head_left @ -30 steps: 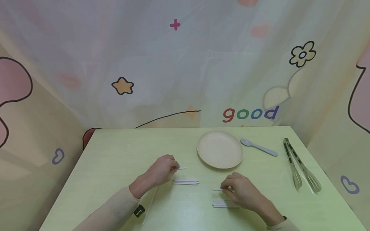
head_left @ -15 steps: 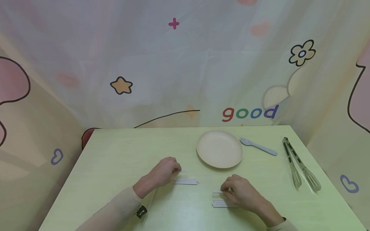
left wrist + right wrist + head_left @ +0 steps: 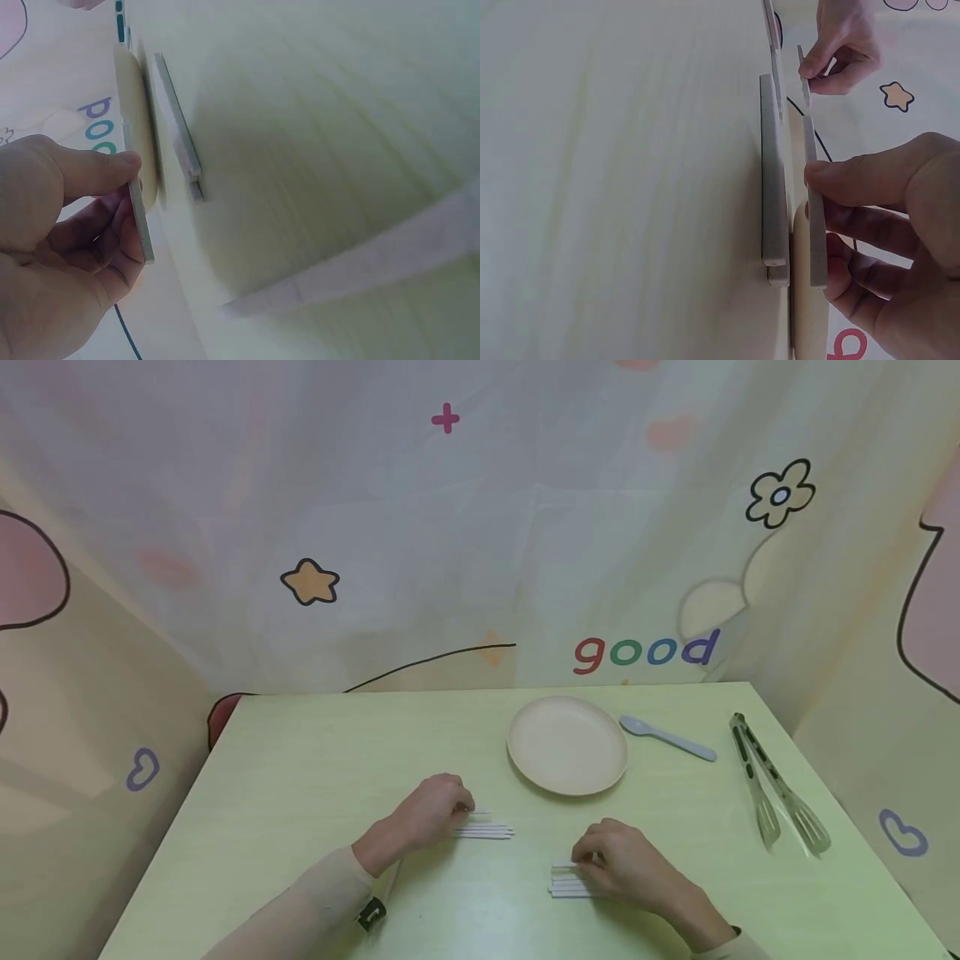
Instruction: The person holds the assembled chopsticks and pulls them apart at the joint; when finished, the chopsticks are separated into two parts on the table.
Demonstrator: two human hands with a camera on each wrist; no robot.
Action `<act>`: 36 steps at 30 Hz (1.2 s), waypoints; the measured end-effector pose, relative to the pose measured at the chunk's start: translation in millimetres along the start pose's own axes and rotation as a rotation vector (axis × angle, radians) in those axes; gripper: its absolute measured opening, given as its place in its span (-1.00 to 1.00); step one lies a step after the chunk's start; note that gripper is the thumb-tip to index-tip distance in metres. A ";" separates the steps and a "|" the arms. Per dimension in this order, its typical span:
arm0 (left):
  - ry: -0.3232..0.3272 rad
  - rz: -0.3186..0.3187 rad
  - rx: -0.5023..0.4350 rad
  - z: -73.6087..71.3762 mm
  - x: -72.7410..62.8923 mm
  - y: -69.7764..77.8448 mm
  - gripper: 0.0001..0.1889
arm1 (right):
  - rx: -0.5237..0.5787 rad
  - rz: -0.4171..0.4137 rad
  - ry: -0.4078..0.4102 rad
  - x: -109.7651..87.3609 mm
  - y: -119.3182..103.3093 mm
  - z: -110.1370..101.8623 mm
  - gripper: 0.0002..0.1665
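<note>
My left hand (image 3: 431, 812) pinches a thin white stick (image 3: 145, 236) between thumb and fingers, just behind a row of similar sticks (image 3: 486, 832) lying on the table. In the left wrist view the held stick is apart from the row. My right hand (image 3: 618, 860) grips another thin white stick (image 3: 817, 247), thumb on one side and fingertips on the other. It hovers close over a second group of parallel sticks (image 3: 572, 888), partly covered by the hand in the head view. A longer pale stick (image 3: 367, 266) lies by itself near the left forearm.
Behind the hands stands a round beige plate (image 3: 567, 746). A grey-blue spoon (image 3: 667, 738) lies to its right, and metal tongs (image 3: 776, 793) lie farther right. A printed curtain (image 3: 420, 527) rises at the table's back edge.
My left hand has come slightly nearer and to the right, bringing its stick closer to the left row. My right hand has lowered its stick towards the right group.
</note>
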State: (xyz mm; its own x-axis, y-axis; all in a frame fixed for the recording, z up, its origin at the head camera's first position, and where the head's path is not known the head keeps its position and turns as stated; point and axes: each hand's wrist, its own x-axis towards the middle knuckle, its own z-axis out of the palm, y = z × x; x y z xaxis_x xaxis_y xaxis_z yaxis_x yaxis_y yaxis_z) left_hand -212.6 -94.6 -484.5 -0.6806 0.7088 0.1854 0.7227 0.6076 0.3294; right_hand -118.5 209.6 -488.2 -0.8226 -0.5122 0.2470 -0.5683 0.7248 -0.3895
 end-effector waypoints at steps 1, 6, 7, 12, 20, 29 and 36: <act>-0.001 -0.001 -0.001 0.1 0.2 0.2 -0.87 | 0.005 0.002 -0.003 0.1 -0.4 -0.3 -0.85; -0.015 -0.018 -0.008 1.7 2.8 -0.5 -0.89 | 0.012 0.008 -0.017 1.0 -0.8 -1.1 -0.85; -0.018 -0.020 -0.008 2.0 3.4 -0.7 -0.90 | 0.012 0.007 -0.019 1.2 -0.7 -1.1 -0.85; -0.033 -0.014 -0.019 4.6 6.2 -1.9 -0.89 | 0.021 0.012 -0.050 2.5 0.1 -2.3 -0.86; -0.063 -0.005 -0.032 7.5 8.0 -1.9 -0.88 | 0.043 0.025 -0.101 4.0 0.4 -2.2 -0.86; -0.074 -0.002 -0.017 9.3 7.9 -4.7 -0.89 | 0.080 0.064 -0.172 6.2 2.4 -2.4 -0.91; -0.102 -0.024 -0.049 12.3 7.7 -6.9 -0.87 | 0.093 0.091 -0.200 6.7 2.2 -1.3 -0.87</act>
State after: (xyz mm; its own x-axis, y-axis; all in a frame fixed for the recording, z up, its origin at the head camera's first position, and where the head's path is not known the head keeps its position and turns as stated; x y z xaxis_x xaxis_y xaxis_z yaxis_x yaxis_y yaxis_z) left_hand -221.3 -88.9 -496.7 -0.6802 0.7284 0.0822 0.6975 0.6085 0.3784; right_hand -125.3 208.3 -486.3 -0.8449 -0.5340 0.0301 -0.4797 0.7317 -0.4842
